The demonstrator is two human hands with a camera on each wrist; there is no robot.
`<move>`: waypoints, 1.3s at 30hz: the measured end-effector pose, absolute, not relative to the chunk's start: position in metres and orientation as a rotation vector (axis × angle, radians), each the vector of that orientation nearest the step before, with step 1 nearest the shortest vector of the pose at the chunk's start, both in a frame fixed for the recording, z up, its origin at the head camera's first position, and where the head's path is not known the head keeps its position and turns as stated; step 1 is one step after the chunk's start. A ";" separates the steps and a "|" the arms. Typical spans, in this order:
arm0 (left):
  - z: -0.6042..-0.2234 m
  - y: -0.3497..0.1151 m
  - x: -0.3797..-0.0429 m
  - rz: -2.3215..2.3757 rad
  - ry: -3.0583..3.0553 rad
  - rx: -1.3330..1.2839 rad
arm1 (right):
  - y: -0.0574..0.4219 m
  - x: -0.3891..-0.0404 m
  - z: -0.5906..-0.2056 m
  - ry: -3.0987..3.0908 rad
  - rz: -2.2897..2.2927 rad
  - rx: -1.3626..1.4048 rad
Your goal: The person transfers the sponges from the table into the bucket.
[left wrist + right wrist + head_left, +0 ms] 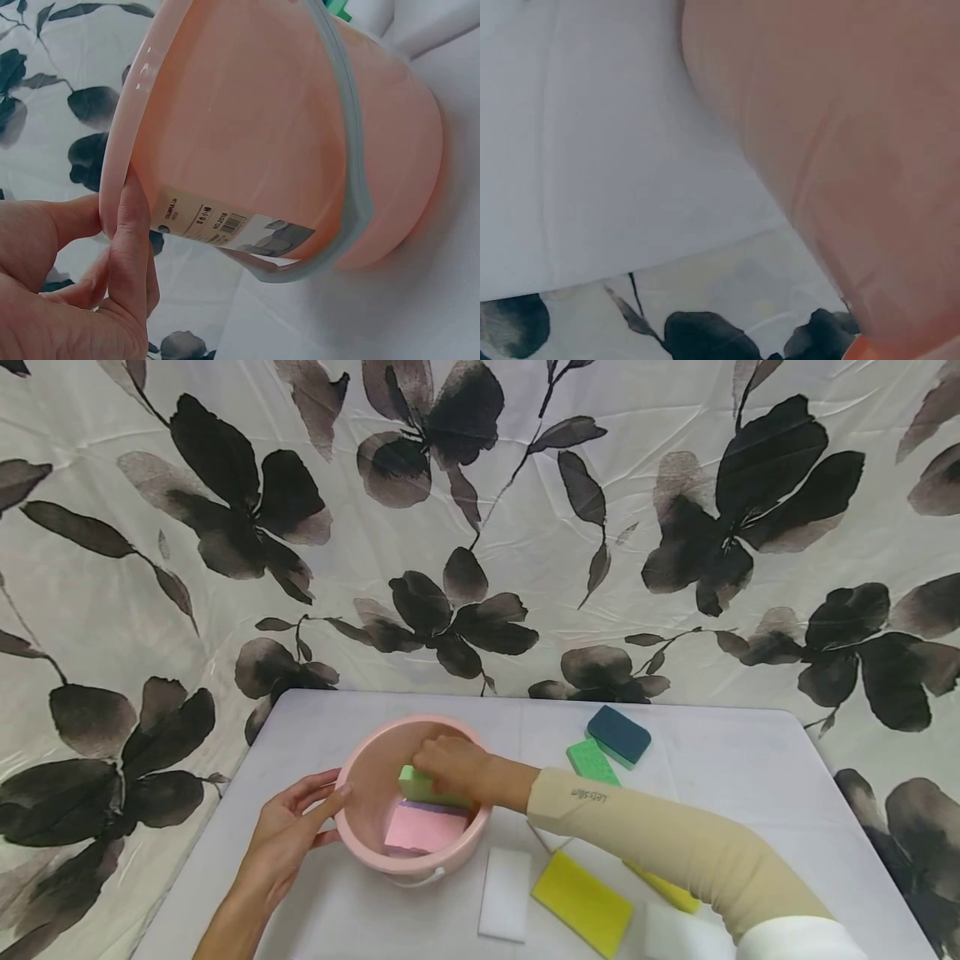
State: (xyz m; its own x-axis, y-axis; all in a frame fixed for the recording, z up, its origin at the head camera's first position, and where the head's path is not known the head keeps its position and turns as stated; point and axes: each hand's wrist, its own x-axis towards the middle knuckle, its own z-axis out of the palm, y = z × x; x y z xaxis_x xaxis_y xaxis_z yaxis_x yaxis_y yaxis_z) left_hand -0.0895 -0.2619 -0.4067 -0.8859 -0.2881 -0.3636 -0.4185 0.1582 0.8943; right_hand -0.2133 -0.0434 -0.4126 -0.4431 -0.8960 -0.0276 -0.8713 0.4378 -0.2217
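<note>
A pink bucket [372,789] stands on the white-covered table. My left hand [288,831] pinches its rim at the left, thumb on one side and fingers on the other. The left wrist view shows that grip, plus the bucket's grey handle [354,142] and a paper label [225,221]. Inside the bucket is my right hand [453,767], fingers curled at a light green sponge [420,785]; its fingertips are hidden. A pink sponge [426,828] lies at the bottom below it. Only the bucket's outer wall [840,150] fills the right wrist view, not the hand.
Right of the bucket lie a dark blue sponge [618,737], a green sponge [592,762], a white sponge [505,893] and a yellow sponge [583,902]. Another yellow piece [667,889] is partly under my right forearm. A floral cloth [450,527] hangs behind the table.
</note>
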 end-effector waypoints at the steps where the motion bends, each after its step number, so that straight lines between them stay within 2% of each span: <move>1: -0.407 -0.262 -0.090 1.840 2.305 -0.708 | -0.044 -0.213 -0.414 2.533 -0.268 -1.556; 8: -0.406 -0.262 -0.090 1.834 2.298 -0.712 | -0.044 -0.215 -0.411 2.520 -0.196 -1.479; 15: -0.405 -0.261 -0.090 1.831 2.303 -0.710 | -0.035 -0.214 -0.398 2.502 -0.242 -1.526; 24: -0.406 -0.262 -0.090 1.809 2.296 -0.719 | -0.017 -0.219 -0.377 2.382 -0.567 -1.489; 39: -0.410 -0.262 -0.090 1.786 2.303 -0.723 | 0.026 -0.231 -0.368 2.284 -1.057 -1.343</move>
State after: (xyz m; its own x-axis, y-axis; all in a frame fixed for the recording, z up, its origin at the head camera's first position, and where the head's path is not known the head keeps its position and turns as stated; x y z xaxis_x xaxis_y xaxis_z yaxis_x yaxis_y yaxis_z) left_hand -0.0901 -0.2621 -0.4100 -0.8750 -0.2851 -0.3912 -0.4500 0.1808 0.8746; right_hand -0.2306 0.0255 -0.3676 -0.5246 -0.8437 0.1134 -0.6324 0.2971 -0.7154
